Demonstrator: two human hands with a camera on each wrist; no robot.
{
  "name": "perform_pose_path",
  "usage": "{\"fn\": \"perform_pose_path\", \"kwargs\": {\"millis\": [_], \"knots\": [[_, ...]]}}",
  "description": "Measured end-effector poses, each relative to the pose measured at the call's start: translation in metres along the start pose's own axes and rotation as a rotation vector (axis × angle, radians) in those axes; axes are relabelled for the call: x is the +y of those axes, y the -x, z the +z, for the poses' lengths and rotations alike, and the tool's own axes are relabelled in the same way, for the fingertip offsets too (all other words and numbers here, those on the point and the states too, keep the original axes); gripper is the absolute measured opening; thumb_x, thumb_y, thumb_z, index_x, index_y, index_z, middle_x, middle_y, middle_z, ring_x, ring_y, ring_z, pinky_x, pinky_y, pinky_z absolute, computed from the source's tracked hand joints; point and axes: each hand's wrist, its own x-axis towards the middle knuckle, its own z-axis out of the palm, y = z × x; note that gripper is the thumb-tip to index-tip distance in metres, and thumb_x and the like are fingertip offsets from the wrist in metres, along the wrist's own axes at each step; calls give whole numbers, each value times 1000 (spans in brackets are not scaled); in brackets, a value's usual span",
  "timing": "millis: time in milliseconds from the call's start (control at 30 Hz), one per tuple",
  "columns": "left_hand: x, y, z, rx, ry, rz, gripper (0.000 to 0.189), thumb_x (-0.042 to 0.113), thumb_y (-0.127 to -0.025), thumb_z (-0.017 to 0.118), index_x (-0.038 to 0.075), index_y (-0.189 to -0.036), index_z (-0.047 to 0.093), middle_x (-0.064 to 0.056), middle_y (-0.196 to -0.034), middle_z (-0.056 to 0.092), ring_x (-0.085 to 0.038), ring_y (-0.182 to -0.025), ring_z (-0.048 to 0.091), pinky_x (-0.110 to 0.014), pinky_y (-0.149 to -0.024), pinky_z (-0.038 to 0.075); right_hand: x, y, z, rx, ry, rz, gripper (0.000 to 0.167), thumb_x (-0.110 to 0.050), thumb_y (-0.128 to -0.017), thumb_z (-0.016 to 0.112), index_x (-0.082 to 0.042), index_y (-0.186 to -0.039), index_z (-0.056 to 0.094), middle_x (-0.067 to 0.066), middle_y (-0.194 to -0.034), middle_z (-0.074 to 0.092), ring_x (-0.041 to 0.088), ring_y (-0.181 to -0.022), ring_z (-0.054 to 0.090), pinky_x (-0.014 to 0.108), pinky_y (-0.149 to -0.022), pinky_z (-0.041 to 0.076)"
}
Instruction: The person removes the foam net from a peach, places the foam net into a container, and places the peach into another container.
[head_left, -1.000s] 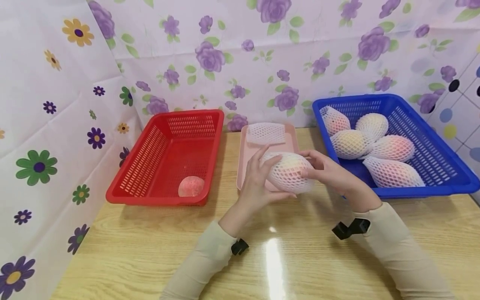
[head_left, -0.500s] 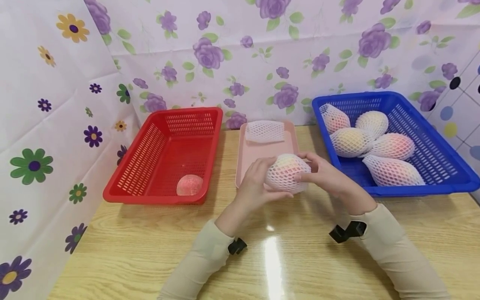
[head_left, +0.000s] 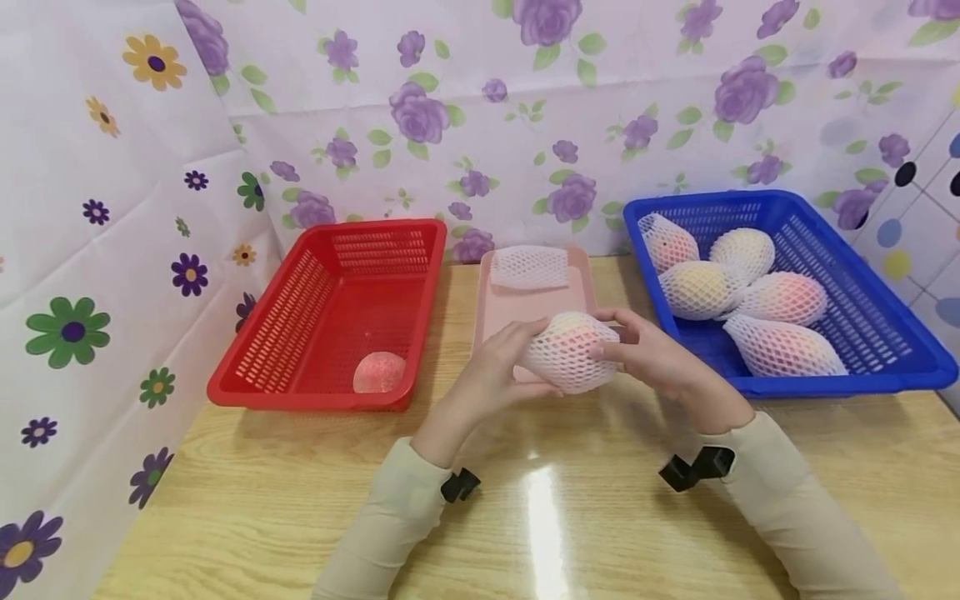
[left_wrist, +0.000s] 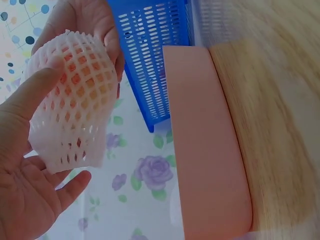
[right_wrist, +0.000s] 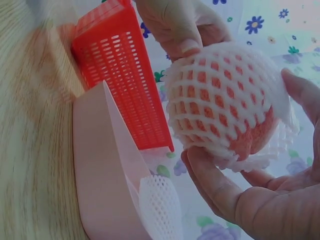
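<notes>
A peach in a white foam net [head_left: 573, 352] is held up between both hands, just over the near part of the pink tray [head_left: 528, 310]. My left hand [head_left: 495, 362] holds the net's left end, a digit pressing on the mesh in the left wrist view. My right hand [head_left: 656, 354] grips the other side with thumb and fingers. Reddish bare peach skin [right_wrist: 255, 137] shows at the net's opening in the right wrist view. A loose foam net [head_left: 530, 267] lies at the tray's far end.
To the left stands a red basket [head_left: 326, 398] with one bare peach [head_left: 379, 372] in its near right corner. At right, a blue basket [head_left: 847, 384] holds several netted peaches [head_left: 787, 346]. A floral cloth [head_left: 510, 150] hangs behind the wooden table [head_left: 600, 517].
My left hand has slid back and a little left, its fingers no longer spread over the peach's top. The netted peach has turned slightly. My right hand keeps its grip.
</notes>
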Motion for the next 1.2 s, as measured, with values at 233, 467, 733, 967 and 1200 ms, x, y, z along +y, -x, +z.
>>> {"fn": "perform_pose_path", "kwargs": {"millis": [233,467,733,967,1200], "knots": [[-4,0,2,42,52,-30,79,24,-68,86,7,-135,47,-10,-128,54,-23,-119,51,-40,-101,46,3,1,1,5,-61,-25,41,-1,-89,60,-11,-125,44,-1,-108,61,11,-97,61,24,-81,54],[-6,1,0,79,152,-37,81,22,-66,87,12,-135,46,-9,-132,50,-24,-122,48,-41,-102,45,2,0,3,40,-116,-46,39,-3,-88,64,-21,-121,53,0,-108,61,11,-96,61,24,-79,55],[-7,-1,-9,121,301,-13,79,10,-68,85,7,-135,43,-10,-133,48,-24,-122,46,-42,-105,42,8,-1,2,-15,-288,-125,29,0,-92,57,-19,-113,62,-1,-102,66,10,-92,63,24,-77,55],[-5,-1,-11,182,417,-70,77,3,-64,86,5,-131,47,-11,-131,53,-22,-119,50,-39,-104,42,13,-4,4,-128,-352,-139,28,-3,-95,53,-16,-119,58,0,-106,65,10,-95,63,23,-79,55],[2,-1,-10,190,360,-59,77,7,-64,87,5,-130,49,-12,-129,55,-24,-119,51,-39,-105,41,14,-3,11,-156,-305,-120,33,-12,-93,61,-17,-124,50,-1,-112,60,10,-100,60,24,-83,54]]}}
